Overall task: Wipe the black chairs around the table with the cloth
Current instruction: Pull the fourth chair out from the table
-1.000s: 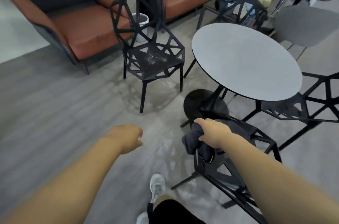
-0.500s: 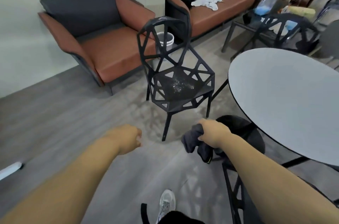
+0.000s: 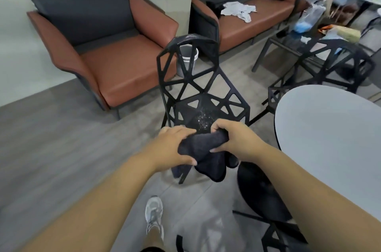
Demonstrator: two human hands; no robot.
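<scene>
Presently both hands are engaged on one item. The left hand [image 3: 175, 146] has its fingers curled over the left end of the dark cloth [image 3: 208, 161], with the thumb tucked beneath. The right hand [image 3: 237, 140] is wrapped firmly round the opposite end, its thumb tip visible on the near side. The cloth is bunched between them and its loose part hangs below the hands.

The cloth is held just above the front edge of the nearest black chair [image 3: 206, 107], which stands at twelve o'clock from the hands. This chair has an open lattice back and faces the person. White specks [image 3: 203, 120] lie on its seat just beyond the hands (whether the cloth touches the seat edge cannot be told).

A round grey table [image 3: 334, 138] occupies three o'clock, and its dark base [image 3: 259, 192] sits on the floor at five o'clock. A second black chair [image 3: 334, 42] stands at two o'clock beyond the table. Part of another black frame [image 3: 274, 237] shows at the lower edge, at five o'clock.

A brown armchair [image 3: 115, 62] sits at ten o'clock. A matching sofa [image 3: 257, 22] at one o'clock bears a white rag [image 3: 239, 10]. A pale bucket [image 3: 188, 57] stands behind the nearest chair's back. One light shoe [image 3: 153, 214] is at six o'clock.
</scene>
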